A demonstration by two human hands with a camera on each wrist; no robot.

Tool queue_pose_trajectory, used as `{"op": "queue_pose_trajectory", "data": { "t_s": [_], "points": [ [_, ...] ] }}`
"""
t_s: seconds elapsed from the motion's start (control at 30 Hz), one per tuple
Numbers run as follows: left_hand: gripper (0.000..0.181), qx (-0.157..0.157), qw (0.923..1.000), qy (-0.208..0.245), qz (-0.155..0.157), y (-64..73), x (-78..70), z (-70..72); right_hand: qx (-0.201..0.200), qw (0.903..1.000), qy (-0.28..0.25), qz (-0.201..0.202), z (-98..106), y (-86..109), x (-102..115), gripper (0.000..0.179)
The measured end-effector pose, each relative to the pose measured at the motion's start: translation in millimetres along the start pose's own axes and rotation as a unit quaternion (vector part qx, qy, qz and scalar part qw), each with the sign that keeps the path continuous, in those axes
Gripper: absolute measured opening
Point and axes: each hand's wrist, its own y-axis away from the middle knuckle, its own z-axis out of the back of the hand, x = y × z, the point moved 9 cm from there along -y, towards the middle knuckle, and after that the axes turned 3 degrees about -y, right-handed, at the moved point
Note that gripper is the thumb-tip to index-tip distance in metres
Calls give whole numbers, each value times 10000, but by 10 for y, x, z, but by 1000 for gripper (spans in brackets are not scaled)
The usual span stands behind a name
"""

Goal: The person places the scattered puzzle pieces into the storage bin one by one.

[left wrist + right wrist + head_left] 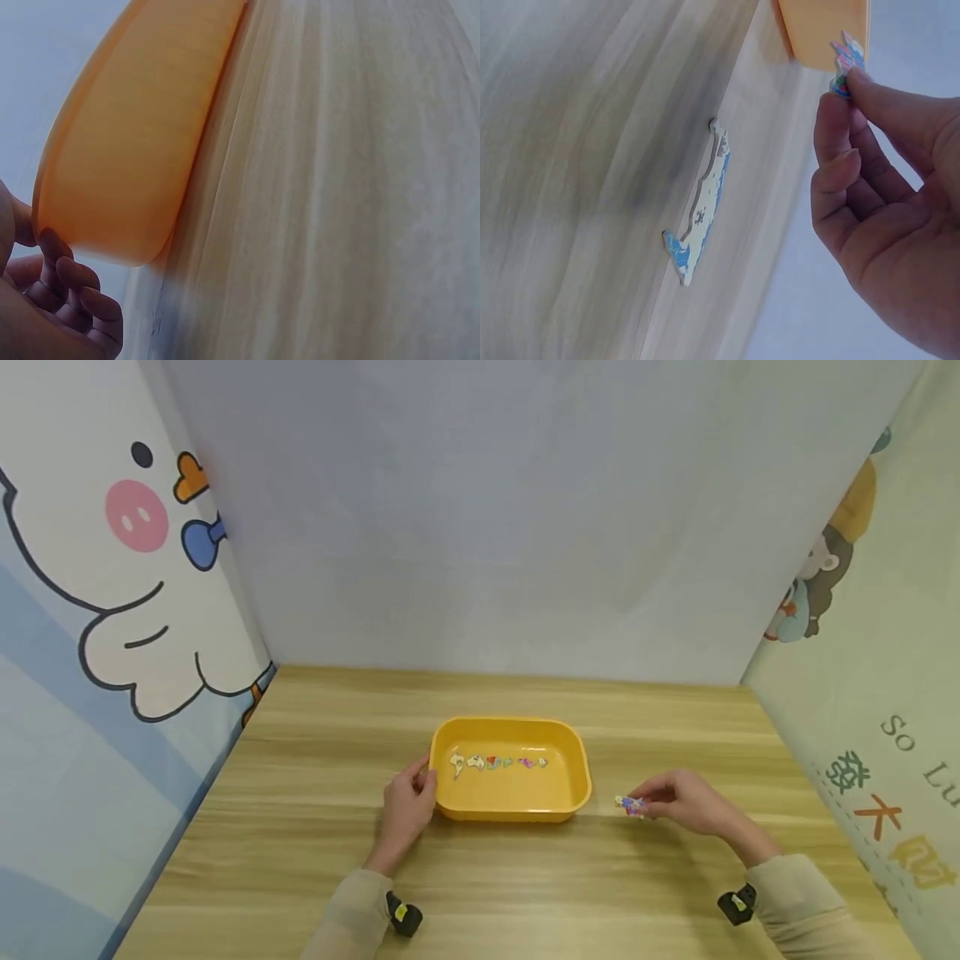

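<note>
A yellow tray [510,816] sits on the wooden table, with several small coloured flat pieces lying in a row inside it. My left hand [408,802] pinches the tray's left rim between thumb and forefinger; the tray's orange-looking wall [127,150] fills much of the left wrist view. To the right of the tray, my right hand [686,802] pinches a small flat puzzle-like piece [847,61], patterned in blue, pink and green, between thumb and forefinger. Below that hand, a longer cream-and-blue piece [705,206] with a small dark snowflake mark lies on the table.
The wooden table [315,827] extends around the tray. A plain pale cloth wall [480,527] rises behind it. Printed panels stand on both sides, the left one [67,693] with a cartoon bird and the right one [847,693] with lettering.
</note>
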Motion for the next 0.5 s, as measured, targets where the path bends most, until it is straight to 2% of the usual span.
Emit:
{"op": "queue_pose_trajectory", "data": {
  "t_s": [0.3,0.5],
  "points": [
    [34,1,10000,-77,11,23,26,12,-128,9997,200,-102,-27,-86,73,19],
    [34,-6,10000,-25,-1,5,10,-11,-202,9997,90,-106,8,-175,183,21]
  ]
}}
